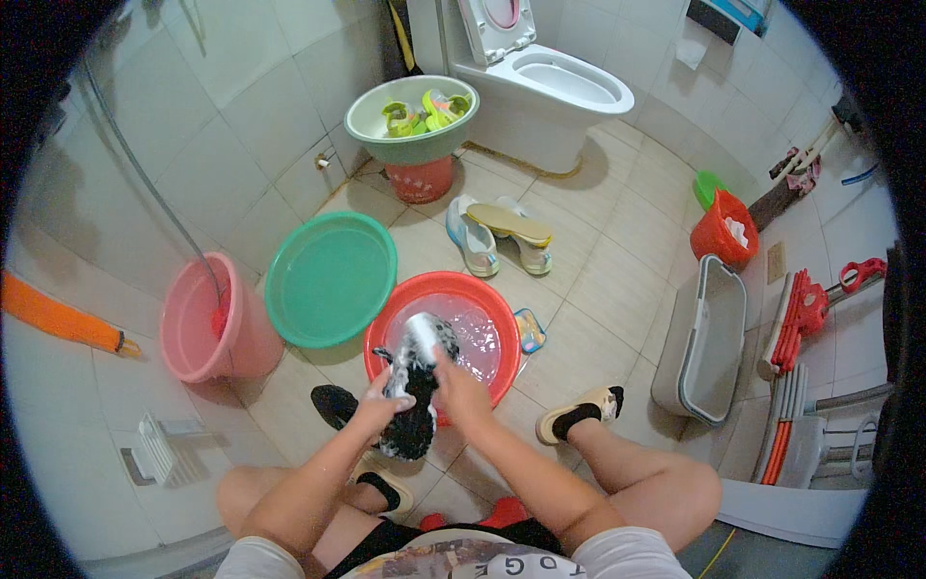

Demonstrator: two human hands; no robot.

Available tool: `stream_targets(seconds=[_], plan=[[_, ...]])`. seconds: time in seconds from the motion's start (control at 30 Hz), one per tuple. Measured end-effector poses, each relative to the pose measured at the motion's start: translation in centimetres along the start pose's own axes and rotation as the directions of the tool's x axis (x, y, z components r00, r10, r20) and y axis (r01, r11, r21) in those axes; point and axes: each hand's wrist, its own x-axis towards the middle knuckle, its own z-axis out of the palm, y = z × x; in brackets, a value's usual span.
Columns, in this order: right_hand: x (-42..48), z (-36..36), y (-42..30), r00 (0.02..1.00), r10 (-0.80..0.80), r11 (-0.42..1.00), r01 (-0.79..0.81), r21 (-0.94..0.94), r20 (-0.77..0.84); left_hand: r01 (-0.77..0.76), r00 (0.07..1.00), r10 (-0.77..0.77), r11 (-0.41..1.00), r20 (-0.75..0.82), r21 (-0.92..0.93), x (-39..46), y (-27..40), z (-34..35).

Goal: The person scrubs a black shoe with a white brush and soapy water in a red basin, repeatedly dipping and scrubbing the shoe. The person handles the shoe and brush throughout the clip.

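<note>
My left hand (383, 409) grips the side of a black shoe (411, 423) covered with white suds. My right hand (452, 383) is closed at the shoe's upper end, around a blurred white thing, perhaps a brush (423, 334); its handle is hidden. The shoe is tilted over the near edge of a red plastic basin (511, 304) of cloudy, soapy water. Another black shoe (334, 405) lies on the floor left of my left hand. Right of the basin is a small blue and yellow packet or dish (530, 331).
A green basin (329, 279) and a pink bucket (184, 354) stand at left. Pale sneakers with insoles (510, 223) are beyond the red basin. Farther off, a pale green basin (412, 150) holds yellow-green shoes, beside a toilet (535, 108). A grey bin (676, 369) stands at right.
</note>
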Motion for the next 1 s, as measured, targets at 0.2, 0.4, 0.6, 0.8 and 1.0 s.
stream_targets(seconds=[0.2,0.4,0.6,0.8,1.0], plan=[[2.0,-1.3,1.4,0.984,0.01,1.0,-0.011,-0.009,-0.179,0.0,0.997,0.0,1.0,0.075,0.0,0.7,-0.1,0.5],[1.1,-0.5,2.8,0.974,-0.097,0.995,0.099,-0.001,-0.204,-0.134,0.991,0.13,0.983,0.043,0.128,1.0,-0.7,-0.9],[2.1,-3.8,3.9,0.992,0.045,0.995,-0.034,0.09,-0.12,-0.21,0.972,0.202,0.976,0.119,0.059,-0.1,0.5,-1.3],[4.8,-4.2,6.7,0.993,0.001,0.976,0.026,0.216,-0.12,-0.124,0.989,0.127,0.992,0.081,-0.04,-0.4,1.2,-1.4],[2.8,-0.7,5.2,0.972,0.075,0.931,0.012,0.365,-0.223,0.037,0.988,0.037,0.884,0.149,-0.466,-0.4,3.7,-1.7]])
